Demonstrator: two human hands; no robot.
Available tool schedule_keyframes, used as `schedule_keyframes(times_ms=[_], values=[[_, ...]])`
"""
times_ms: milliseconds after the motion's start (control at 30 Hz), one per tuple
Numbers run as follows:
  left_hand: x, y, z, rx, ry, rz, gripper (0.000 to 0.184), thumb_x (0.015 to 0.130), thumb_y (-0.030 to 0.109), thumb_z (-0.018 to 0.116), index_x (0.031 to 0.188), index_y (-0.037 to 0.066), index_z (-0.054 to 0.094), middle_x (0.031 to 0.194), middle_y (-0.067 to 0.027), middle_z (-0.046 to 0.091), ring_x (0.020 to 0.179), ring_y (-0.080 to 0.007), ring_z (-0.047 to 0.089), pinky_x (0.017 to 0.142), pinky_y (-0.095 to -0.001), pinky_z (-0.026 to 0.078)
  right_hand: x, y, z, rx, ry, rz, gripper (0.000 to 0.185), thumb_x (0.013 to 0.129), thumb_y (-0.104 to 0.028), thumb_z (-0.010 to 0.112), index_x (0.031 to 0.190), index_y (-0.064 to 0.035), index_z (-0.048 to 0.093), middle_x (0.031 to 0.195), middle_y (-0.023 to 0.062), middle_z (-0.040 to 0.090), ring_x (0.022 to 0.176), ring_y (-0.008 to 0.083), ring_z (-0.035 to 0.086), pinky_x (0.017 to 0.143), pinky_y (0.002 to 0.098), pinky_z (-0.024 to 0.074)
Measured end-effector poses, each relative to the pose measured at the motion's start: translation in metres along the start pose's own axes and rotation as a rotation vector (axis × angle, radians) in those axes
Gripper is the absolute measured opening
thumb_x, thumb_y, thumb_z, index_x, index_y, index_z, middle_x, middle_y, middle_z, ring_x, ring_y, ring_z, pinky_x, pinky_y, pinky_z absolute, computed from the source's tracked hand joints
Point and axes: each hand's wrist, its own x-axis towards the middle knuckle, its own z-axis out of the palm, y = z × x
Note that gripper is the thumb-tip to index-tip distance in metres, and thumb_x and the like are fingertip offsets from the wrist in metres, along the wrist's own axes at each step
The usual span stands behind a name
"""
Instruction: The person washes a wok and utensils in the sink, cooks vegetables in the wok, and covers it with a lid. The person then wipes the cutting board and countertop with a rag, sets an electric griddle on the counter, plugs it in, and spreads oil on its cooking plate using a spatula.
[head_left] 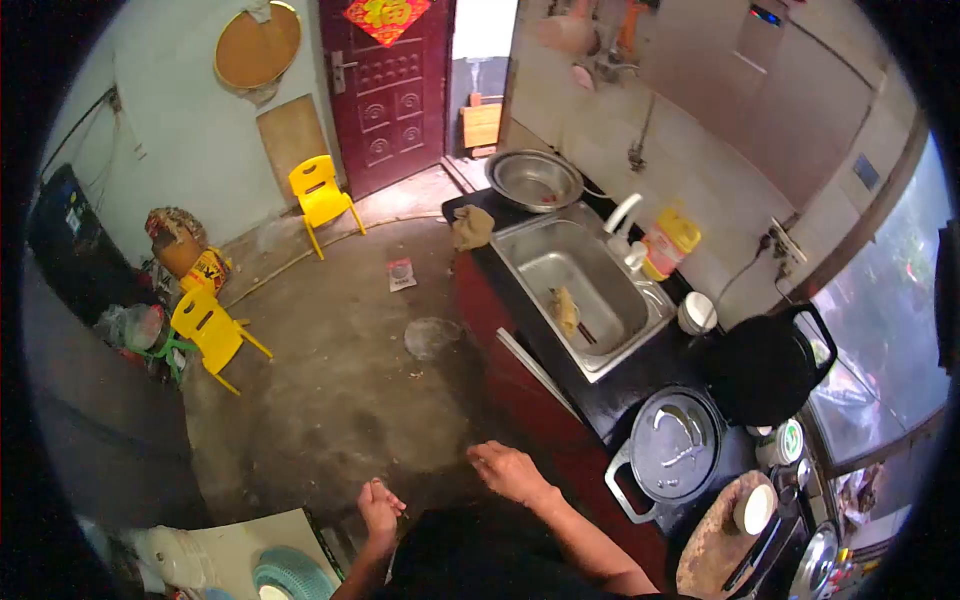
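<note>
Both hands are in the air over the floor, in front of the body. My left hand (380, 508) is at the bottom centre, its fingers loosely bent and apart, with nothing seen in it. To its right and slightly higher, my right hand (506, 473) has its fingers loosely curved and slightly apart; no object shows in it. It is nearest to the red cabinet front below the counter. Neither hand touches anything visible.
A steel sink (633, 305) holds a yellowish item. Beside it stand a metal basin (535, 181), a lidded pan (675, 445) and a round wooden board (712, 530). Two yellow chairs (322, 200) stand on the left. A bluish-green basket (290, 573) is at lower left.
</note>
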Motion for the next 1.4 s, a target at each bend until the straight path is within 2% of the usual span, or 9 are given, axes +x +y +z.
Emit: schedule_keyframes(times_ms=[367,500,600,700,800,967,1100,1133,1400], values=[[0.139,-0.010,0.038,-0.075,-0.138,-0.017,0.032,0.094,0.028,0.051,0.073,0.004,0.051,0.057,-0.0073,0.054,0.045,-0.0193,0.053,0.046,-0.0330,0.047,0.162,0.027,0.058,0.045,-0.323,-0.066,0.029,0.091,-0.022,0.053,0.117,-0.0102,0.056,0.116,0.0109,0.060,0.098,0.0324,0.061,0.082,0.0414,0.0501],[0.208,0.048,0.104,0.077,-0.226,0.109,0.038,0.096,0.036,0.044,0.095,0.002,0.060,0.073,-0.0126,0.060,0.057,-0.0191,0.052,0.054,-0.0328,0.042,0.241,0.022,0.034,0.192,-0.293,-0.133,0.033,0.095,-0.028,0.046,0.119,-0.0085,0.053,0.116,0.0150,0.059,0.101,0.0392,0.058,0.085,0.0479,0.0481],[0.205,0.187,0.175,0.620,-0.261,0.022,0.026,0.098,0.028,0.043,0.095,0.004,0.055,0.073,-0.0078,0.057,0.060,-0.0164,0.053,0.060,-0.0348,0.047,0.302,0.054,0.038,0.194,-0.176,-0.133,0.033,0.091,-0.025,0.052,0.119,-0.0069,0.052,0.106,0.0182,0.060,0.093,0.0374,0.060,0.079,0.0474,0.0483],[0.272,0.196,0.208,0.437,-0.529,0.074,0.026,0.098,0.026,0.043,0.095,0.003,0.054,0.076,-0.0083,0.056,0.066,-0.0199,0.055,0.063,-0.0361,0.047,0.339,0.041,-0.026,0.181,-0.153,0.025,0.035,0.087,-0.023,0.057,0.117,-0.0047,0.055,0.096,0.0190,0.063,0.085,0.0341,0.062,0.073,0.0429,0.0492],[0.353,0.171,0.237,0.269,-0.739,0.299,0.025,0.098,0.025,0.044,0.094,0.003,0.054,0.078,-0.0075,0.056,0.069,-0.0234,0.055,0.064,-0.0372,0.047,0.373,0.046,-0.056,0.186,0.017,-0.036,0.033,0.088,-0.020,0.055,0.117,-0.0033,0.055,0.101,0.0206,0.062,0.089,0.0371,0.061,0.074,0.0435,0.0491],[0.377,0.210,0.315,0.413,-0.639,0.802,0.029,0.098,0.029,0.046,0.087,0.003,0.052,0.074,-0.0060,0.052,0.066,-0.0233,0.054,0.065,-0.0396,0.048,0.404,0.064,-0.100,0.092,0.409,-0.146,0.035,0.089,-0.019,0.054,0.120,-0.0024,0.054,0.109,0.0219,0.060,0.097,0.0398,0.059,0.080,0.0441,0.0491],[0.378,0.263,0.373,0.518,-0.752,0.756,0.021,0.090,0.023,0.056,0.083,0.003,0.058,0.062,-0.0098,0.059,0.054,-0.0214,0.059,0.054,-0.0357,0.048,0.422,0.105,-0.133,0.237,0.391,0.041,0.036,0.091,-0.021,0.053,0.121,-0.0014,0.053,0.112,0.0202,0.061,0.102,0.0378,0.060,0.083,0.0419,0.0490],[0.383,0.271,0.387,0.537,-0.793,0.787,0.019,0.089,0.022,0.057,0.085,0.004,0.059,0.064,-0.0106,0.060,0.057,-0.0220,0.061,0.056,-0.0359,0.049,0.426,0.122,-0.132,-0.049,0.552,-0.066,0.037,0.091,-0.022,0.054,0.122,-0.0028,0.052,0.110,0.0188,0.062,0.097,0.0349,0.062,0.079,0.0407,0.0500],[0.447,0.313,0.482,0.614,-1.082,0.796,0.018,0.087,0.021,0.059,0.088,0.003,0.061,0.071,-0.0155,0.064,0.064,-0.0287,0.065,0.060,-0.0387,0.050,0.480,0.122,-0.211,0.059,0.624,0.158,0.027,0.089,-0.018,0.058,0.111,-0.0028,0.054,0.094,0.0169,0.064,0.083,0.0309,0.064,0.070,0.0386,0.0508]])
